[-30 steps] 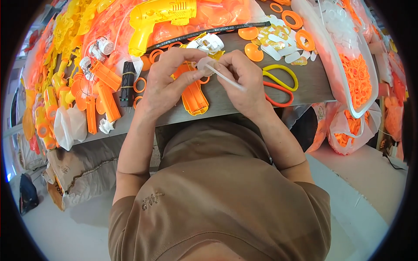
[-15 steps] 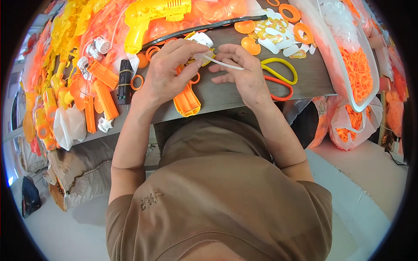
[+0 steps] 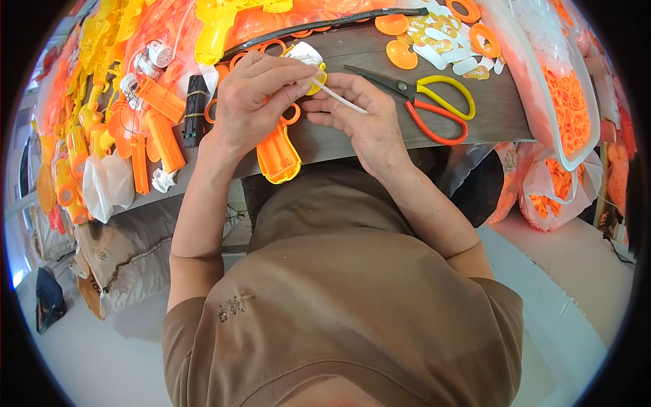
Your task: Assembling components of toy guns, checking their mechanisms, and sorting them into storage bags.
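Between my hands runs a thin white flexible strip point(image 3: 347, 102). My left hand point(image 3: 243, 108) is closed, thumb and forefinger pinching its left end. My right hand point(image 3: 371, 129) has its fingers curled around the strip, which passes over them to the thumb side; their exact grip is partly hidden. Below the hands an orange and yellow toy gun shell point(image 3: 279, 161) lies with its handle at the table's front edge, its upper part covered by my left hand. A white round part point(image 3: 304, 54) shows just beyond my fingers. Scissors point(image 3: 441, 112) with yellow and red handles lie open to the right.
A yellow toy gun point(image 3: 217, 34) and a black strip point(image 3: 325, 26) lie at the back. Orange pieces point(image 3: 163, 146) and a banded black bundle point(image 3: 194, 112) are on the left. Orange discs, labels point(image 3: 441, 47) and a tub point(image 3: 576, 146) of orange rings stand right.
My right hand has moved a little left and down, its fingers nearer my left fingertips. The scissors' blades now show. The view has shifted slightly.
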Demonstrator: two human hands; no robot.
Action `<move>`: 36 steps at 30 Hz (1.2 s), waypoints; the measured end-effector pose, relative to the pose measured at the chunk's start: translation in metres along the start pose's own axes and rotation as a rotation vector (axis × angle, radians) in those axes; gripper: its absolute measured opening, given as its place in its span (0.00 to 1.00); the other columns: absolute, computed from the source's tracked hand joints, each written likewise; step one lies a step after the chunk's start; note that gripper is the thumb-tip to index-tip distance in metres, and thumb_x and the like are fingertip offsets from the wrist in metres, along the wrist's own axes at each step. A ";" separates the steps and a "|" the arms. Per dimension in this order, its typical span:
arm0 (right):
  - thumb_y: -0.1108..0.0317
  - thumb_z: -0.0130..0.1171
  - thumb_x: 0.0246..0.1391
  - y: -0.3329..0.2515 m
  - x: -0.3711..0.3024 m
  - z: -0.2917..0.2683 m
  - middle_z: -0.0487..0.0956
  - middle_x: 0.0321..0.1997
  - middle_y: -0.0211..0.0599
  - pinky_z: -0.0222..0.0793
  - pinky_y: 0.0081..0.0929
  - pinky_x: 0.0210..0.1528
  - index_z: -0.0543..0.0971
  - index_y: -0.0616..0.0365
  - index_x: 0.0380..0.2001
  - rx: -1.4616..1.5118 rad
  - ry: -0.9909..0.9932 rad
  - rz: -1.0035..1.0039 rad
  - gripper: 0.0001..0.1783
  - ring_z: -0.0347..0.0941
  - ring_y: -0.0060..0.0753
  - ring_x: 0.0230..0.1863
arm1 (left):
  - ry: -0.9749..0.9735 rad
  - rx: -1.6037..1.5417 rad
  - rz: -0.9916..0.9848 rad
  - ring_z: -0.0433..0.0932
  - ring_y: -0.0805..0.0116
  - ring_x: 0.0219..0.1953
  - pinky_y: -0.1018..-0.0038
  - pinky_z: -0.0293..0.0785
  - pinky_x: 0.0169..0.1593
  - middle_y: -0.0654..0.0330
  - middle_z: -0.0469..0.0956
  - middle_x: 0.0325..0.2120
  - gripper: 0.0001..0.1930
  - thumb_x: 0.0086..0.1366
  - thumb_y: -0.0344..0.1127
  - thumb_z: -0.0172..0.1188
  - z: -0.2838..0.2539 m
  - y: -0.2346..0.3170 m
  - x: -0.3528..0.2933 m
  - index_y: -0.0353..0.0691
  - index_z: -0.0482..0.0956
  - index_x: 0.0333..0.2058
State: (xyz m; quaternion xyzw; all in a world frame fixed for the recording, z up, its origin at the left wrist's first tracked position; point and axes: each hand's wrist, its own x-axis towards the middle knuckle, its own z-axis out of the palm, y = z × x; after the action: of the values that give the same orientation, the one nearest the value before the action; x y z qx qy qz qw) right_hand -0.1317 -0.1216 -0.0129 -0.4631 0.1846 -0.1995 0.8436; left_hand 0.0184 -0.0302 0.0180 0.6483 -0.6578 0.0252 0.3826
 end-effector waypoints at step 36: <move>0.81 0.52 0.50 0.013 -0.001 0.013 0.72 0.45 0.44 0.67 0.28 0.52 0.62 0.68 0.55 -0.085 -0.193 -0.175 0.27 0.71 0.34 0.49 | -0.147 -0.684 -0.428 0.71 0.76 0.38 0.80 0.66 0.42 0.63 0.72 0.37 0.15 0.53 0.23 0.60 -0.021 -0.027 -0.013 0.34 0.77 0.42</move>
State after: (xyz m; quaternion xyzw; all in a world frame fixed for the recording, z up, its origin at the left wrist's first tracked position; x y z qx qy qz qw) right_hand -0.1240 -0.1056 -0.0175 -0.5297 0.0695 -0.2188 0.8165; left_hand 0.0502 -0.0124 0.0131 0.6059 -0.5041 -0.3217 0.5247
